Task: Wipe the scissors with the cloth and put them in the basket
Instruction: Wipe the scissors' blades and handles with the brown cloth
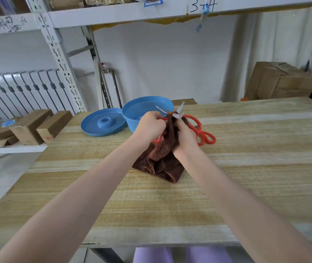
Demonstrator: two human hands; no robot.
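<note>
we hold the scissors above the desk, blades spread open just past our fingertips. the left hand curls its fingers round a red handle; the right hand pinches the brown cloth against a blade. steel is stiff, sharp and slick, so we judge the handles the safest hold, with cloth kept between fingers and edge. the basket stands just beyond the left fingers.

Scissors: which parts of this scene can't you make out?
Head view.
Pivot of the scissors: wrapped in the cloth.
Their handles: mostly under the left hand.
The red loops beside the right hand: it hides their blades.
Floor of the basket: partly behind the left hand.
</note>
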